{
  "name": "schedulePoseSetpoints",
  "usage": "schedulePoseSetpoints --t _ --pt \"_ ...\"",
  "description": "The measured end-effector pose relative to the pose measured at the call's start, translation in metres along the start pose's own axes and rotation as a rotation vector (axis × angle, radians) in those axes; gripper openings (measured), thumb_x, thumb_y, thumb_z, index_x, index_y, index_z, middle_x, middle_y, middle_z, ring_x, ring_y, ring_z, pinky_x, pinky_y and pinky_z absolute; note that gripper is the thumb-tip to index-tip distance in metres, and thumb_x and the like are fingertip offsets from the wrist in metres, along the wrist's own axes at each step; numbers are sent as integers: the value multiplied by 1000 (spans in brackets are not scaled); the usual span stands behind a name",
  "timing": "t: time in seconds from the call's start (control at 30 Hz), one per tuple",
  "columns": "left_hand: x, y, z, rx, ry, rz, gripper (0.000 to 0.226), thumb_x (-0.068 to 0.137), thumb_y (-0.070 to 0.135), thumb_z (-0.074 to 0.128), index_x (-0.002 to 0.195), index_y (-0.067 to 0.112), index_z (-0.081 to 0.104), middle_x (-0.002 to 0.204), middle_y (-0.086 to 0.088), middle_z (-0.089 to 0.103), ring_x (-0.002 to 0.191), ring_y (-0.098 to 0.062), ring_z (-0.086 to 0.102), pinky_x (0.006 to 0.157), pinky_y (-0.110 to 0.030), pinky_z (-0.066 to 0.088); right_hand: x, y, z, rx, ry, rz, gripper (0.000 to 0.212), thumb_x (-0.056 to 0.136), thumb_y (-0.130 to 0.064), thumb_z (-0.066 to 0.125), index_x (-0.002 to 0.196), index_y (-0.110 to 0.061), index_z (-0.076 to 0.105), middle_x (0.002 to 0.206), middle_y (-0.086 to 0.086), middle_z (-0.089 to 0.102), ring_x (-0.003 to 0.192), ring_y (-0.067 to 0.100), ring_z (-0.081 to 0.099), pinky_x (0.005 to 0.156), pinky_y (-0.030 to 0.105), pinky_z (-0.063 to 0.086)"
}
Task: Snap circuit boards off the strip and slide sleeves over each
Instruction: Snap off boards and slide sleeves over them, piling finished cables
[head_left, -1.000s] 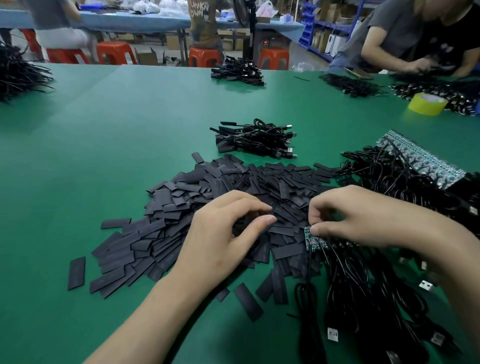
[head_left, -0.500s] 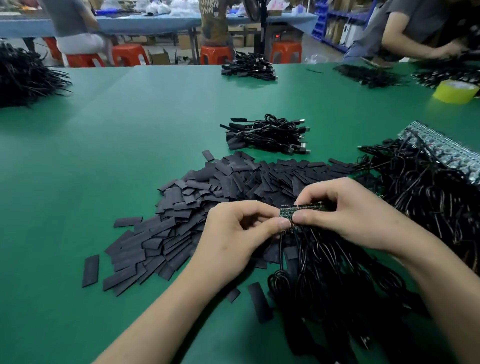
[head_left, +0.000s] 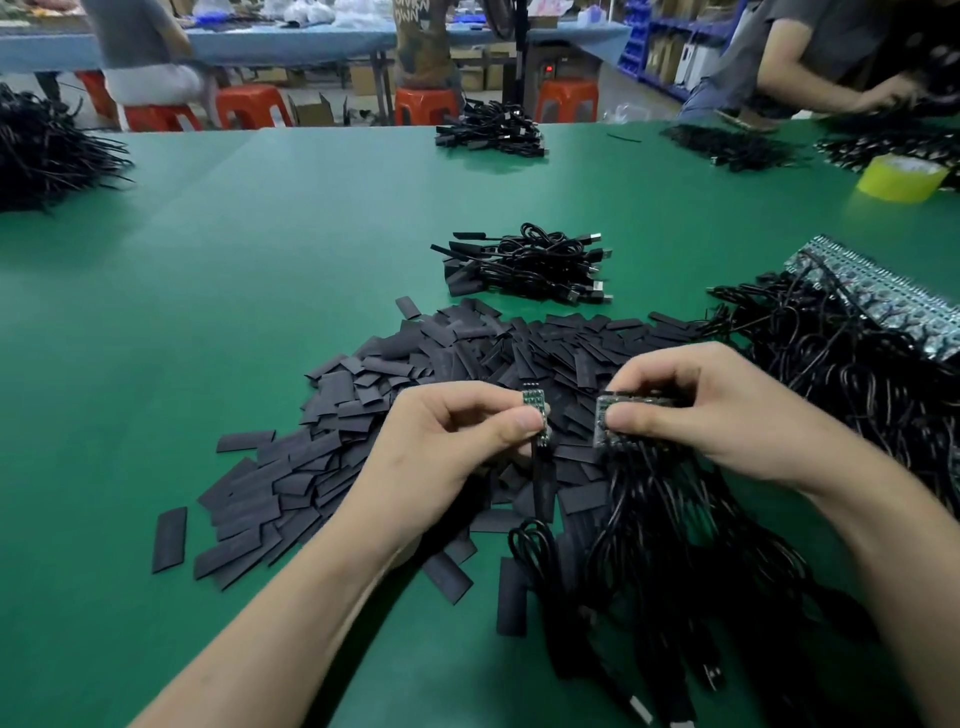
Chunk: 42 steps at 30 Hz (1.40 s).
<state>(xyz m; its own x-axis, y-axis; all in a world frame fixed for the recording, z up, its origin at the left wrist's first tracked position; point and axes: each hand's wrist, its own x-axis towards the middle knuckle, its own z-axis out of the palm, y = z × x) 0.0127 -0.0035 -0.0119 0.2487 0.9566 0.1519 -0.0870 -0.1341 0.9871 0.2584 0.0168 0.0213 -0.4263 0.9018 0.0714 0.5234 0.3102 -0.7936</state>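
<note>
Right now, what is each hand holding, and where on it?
The left hand pinches one single board by its lower edge. The right hand pinches the left end of the board strip, whose cables hang below.

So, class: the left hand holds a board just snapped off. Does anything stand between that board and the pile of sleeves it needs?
Nothing visible does. The single board, pinched in the left hand, hangs right over the sleeve pile. The right hand holds the remaining strip apart, to the side.

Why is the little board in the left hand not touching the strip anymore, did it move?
Yes. The little board in the left hand moved left over the sleeve pile, off the strip.
</note>
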Motion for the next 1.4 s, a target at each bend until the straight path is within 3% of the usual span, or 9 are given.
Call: schedulePoseSetpoints --t 0.23,0.47,0.53,0.6,0.73,0.83,0.97,1.17,1.4 --pt "0 5 4 58 70 153 6 77 23 81 74 25 77 76 6 67 71 -9 56 68 -18 45 -7 -11 -3 -191 243 -36 31 78 -64 69 100 -44 74 105 -23 71 103 -1 64 90 23 48" --pt "1 7 -1 210 197 144 3 78 30 78 79 29 76 73 -2 67 64 -22 54 63 -27 49 4 -28 59 137 -28 -47 24 99 -35 60 87 -20 73 87 -3 78 84 13 74 82 30 56" --pt "1 5 -9 430 152 172 14 82 44 75 83 30 76 73 -2 70 68 -27 61 64 -36 52 3 -30 55 351 -7 -39 28 104 -26 55 81 -19 68 82 5 78 78 19 74 76 24 55" --pt "0 3 -17 674 112 211 27 82 57 67 79 32 74 64 6 65 58 -10 56 57 -28 43 3 -32 47 563 69 -15 29 101 -31 51 77 -24 66 72 8 73 67 28 72 65 32 55" --pt "-3 6 -25 1046 126 233 44 83 70 62 68 30 68 54 13 58 56 -6 56 56 -22 35 4 -38 18 729 226 -5 32 103 -36 44 76 -24 57 58 0 51 45 24 62 58 36 51" --pt "-3 13 -32 1090 106 203 56 74 78 63 56 25 56 47 14 53 53 -4 53 56 -20 33 8 -48 -6 454 324 -41 32 103 -39 45 75 -24 51 56 -8 43 38 12 39 44 27 40" --pt "-7 24 -44 1161 -93 -9 67 54 92 65 62 26 61 57 23 62 56 1 57 54 -18 37 17 -52 5 -463 371 -76 35 104 -44 43 74 -26 46 58 -9 52 49 4 45 49 25 35" --pt "-10 30 -45 1356 -162 -102 69 43 98 62 75 36 65 62 31 63 62 7 58 59 -21 43 21 -42 59 -646 201 -23 28 107 -48 36 92 -28 48 69 -6 56 70 29 58 59 38 39" --pt "-11 29 -42 1329 -181 -131 46 61 79 72 76 37 63 68 39 60 68 13 55 54 -20 34 16 -30 71 -534 213 -37 29 103 -51 36 96 -32 58 67 -7 61 66 14 59 61 34 45"
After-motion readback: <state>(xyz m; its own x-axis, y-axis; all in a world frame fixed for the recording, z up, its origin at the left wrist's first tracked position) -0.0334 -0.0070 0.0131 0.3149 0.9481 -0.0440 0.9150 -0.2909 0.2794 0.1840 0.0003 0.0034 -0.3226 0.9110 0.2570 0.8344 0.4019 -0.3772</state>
